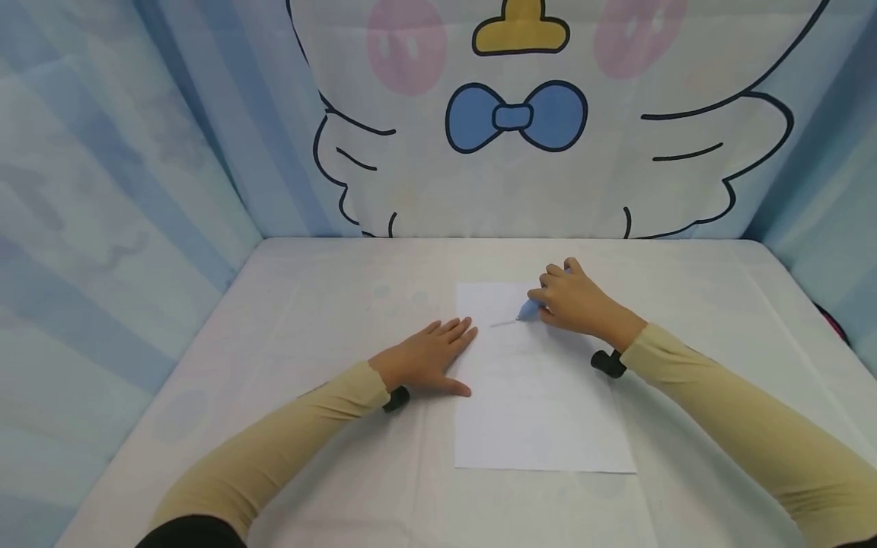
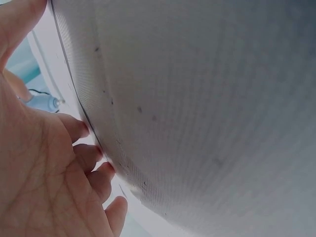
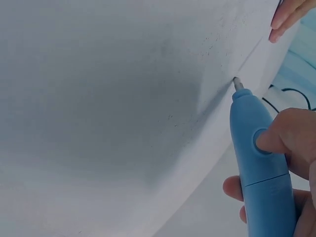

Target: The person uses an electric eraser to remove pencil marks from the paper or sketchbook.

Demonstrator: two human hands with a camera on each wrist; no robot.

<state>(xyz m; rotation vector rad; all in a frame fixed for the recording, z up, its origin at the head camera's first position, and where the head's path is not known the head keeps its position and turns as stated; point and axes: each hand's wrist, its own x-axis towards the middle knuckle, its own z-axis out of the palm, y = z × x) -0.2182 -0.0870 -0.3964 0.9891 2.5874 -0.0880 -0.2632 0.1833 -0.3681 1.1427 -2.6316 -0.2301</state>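
Observation:
My right hand (image 1: 578,303) grips a blue electric eraser (image 3: 264,173) near the far side of a white sheet of paper (image 1: 541,411). In the right wrist view, the thumb lies on the round button (image 3: 260,140) of the eraser and its narrow tip (image 3: 238,83) is at the paper. A thin grey line (image 1: 502,324) runs left from the tip. My left hand (image 1: 432,354) rests with fingers stretched along the sheet's left edge, the fingertips right at the paper.
Small dark specks (image 3: 210,47) are scattered over the paper. A white cloth covers the table (image 1: 329,304). Behind it hangs a curtain (image 1: 438,183) with a cartoon figure and a blue bow; another blue curtain (image 1: 103,228) stands at the left.

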